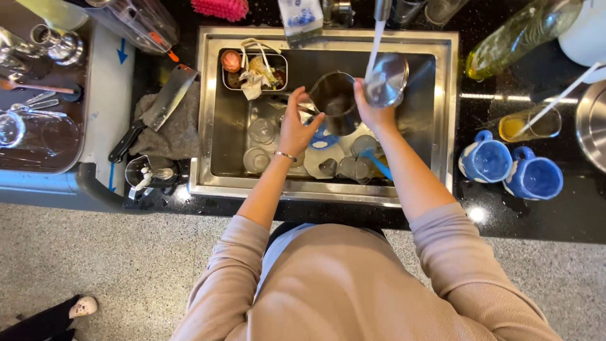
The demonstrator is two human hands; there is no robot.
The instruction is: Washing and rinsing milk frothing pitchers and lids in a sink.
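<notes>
Over a steel sink (214,126) set into a black tabletop (536,215), the person's left hand (295,126) is curled around the near side of a dark metal cup (333,98), its grip closed on the cup's wall and handle side so the open mouth faces up toward the camera. The right hand (372,110) sits just to the right of the cup, touching or nearly touching its rim, and its grip is closed on a round shiny metal lid (386,80), held tilted at the fingertips above and to the right of the cup. A thin stream of water (375,44) falls from the tap at the back of the sink and meets the lid's left edge, right between the two hands. Below the hands, the sink floor holds clear glasses (259,132), a white plate (319,158) and a blue utensil (379,165). A small strainer basket (254,69) with food scraps sits in the sink's back left corner. On the tabletop to the right stand two blue mugs (486,161); to the left a cleaver (165,101) lies on a grey cloth (177,136).
</notes>
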